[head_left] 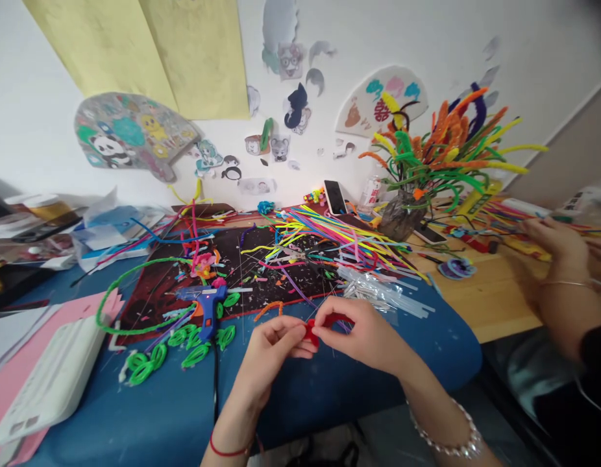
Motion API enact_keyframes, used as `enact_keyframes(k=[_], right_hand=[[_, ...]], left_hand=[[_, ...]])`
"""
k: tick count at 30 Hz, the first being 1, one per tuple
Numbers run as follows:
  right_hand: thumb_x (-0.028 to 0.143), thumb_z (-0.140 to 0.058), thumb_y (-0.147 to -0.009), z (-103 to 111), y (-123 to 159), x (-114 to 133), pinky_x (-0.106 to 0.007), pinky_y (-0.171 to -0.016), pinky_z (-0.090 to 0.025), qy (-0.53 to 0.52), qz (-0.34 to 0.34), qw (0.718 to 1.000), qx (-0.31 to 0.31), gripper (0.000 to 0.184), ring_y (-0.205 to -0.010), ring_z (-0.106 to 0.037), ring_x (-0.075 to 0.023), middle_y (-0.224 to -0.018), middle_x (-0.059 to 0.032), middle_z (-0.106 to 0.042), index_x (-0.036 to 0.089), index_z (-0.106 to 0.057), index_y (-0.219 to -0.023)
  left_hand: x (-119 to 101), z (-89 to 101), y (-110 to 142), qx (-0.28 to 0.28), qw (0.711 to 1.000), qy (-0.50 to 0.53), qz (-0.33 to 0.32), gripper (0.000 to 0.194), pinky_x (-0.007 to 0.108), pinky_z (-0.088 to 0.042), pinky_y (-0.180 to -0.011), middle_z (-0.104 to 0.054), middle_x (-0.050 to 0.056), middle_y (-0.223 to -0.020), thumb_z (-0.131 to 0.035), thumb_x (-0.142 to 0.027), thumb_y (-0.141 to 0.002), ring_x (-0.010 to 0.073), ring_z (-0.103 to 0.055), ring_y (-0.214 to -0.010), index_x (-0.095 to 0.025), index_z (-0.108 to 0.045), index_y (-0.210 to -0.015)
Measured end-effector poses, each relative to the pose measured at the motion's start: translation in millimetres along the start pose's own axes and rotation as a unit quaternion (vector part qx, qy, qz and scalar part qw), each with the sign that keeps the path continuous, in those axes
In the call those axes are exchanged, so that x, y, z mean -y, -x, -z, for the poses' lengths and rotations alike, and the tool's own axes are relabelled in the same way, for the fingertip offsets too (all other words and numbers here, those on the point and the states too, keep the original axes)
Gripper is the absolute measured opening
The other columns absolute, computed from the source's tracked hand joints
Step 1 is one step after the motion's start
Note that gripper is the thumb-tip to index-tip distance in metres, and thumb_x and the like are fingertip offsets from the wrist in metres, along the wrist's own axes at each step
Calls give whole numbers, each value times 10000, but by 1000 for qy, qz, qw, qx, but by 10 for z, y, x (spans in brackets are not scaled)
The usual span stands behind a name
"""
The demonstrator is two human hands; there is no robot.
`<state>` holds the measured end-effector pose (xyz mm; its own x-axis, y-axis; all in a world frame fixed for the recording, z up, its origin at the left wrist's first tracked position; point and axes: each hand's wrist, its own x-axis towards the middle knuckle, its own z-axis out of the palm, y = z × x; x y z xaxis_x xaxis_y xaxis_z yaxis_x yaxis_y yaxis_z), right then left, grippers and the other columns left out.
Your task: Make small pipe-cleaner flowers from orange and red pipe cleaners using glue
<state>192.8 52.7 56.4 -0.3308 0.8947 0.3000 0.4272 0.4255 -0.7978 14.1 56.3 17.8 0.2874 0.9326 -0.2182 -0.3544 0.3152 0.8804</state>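
Observation:
Between my two hands, just above the front of the blue table cover, is a small piece of bent red pipe cleaner [311,332]. My left hand [276,347] pinches it from the left with thumb and fingers. From the right, my right hand [356,331] grips the same red piece, and a loop of it shows under the curled fingers. Left of my hands lies a blue glue gun [208,310] with its cord running toward me. Green pipe-cleaner leaf loops [196,354] lie around it, and a short orange pipe cleaner [270,310] rests just beyond my left hand.
Bundled pipe cleaners [324,233] cover the dark mat [149,285]. Clear glue sticks [407,298] lie to the right. A vase of pipe-cleaner flowers [402,217] stands behind. A white keyboard [52,373] is at left; a co-worker's hand [558,246] is at right.

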Motion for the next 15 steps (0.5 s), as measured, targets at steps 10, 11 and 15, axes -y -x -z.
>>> enact_keyframes(k=[10,11,15], right_hand=[[164,-612,-897,167,9,16,-258,-727,-493,141,162,972,99,127,-798,-631,-136,-792,11,-716,220,-721,-866],[173,-598,-910,165,21,25,-264,-730,-493,150,169,969,100,137,-795,-626,-139,-788,6,-714,213,-720,-865],[196,-546,-945,159,77,54,-280,-735,-487,183,188,961,86,191,-763,-609,-143,-781,-7,-695,187,-708,-843]], left_hand=[[-9,20,-25,94,992,-45,67,204,224,-564,-611,-742,84,-686,-833,-269,-652,138,-687,-585,-107,-773,-761],[-7,21,-21,95,992,-44,65,197,222,-559,-603,-738,79,-670,-838,-265,-644,132,-679,-570,-109,-771,-743],[10,35,-9,110,990,-30,77,186,225,-554,-596,-737,73,-641,-851,-220,-617,130,-678,-555,-111,-754,-731]])
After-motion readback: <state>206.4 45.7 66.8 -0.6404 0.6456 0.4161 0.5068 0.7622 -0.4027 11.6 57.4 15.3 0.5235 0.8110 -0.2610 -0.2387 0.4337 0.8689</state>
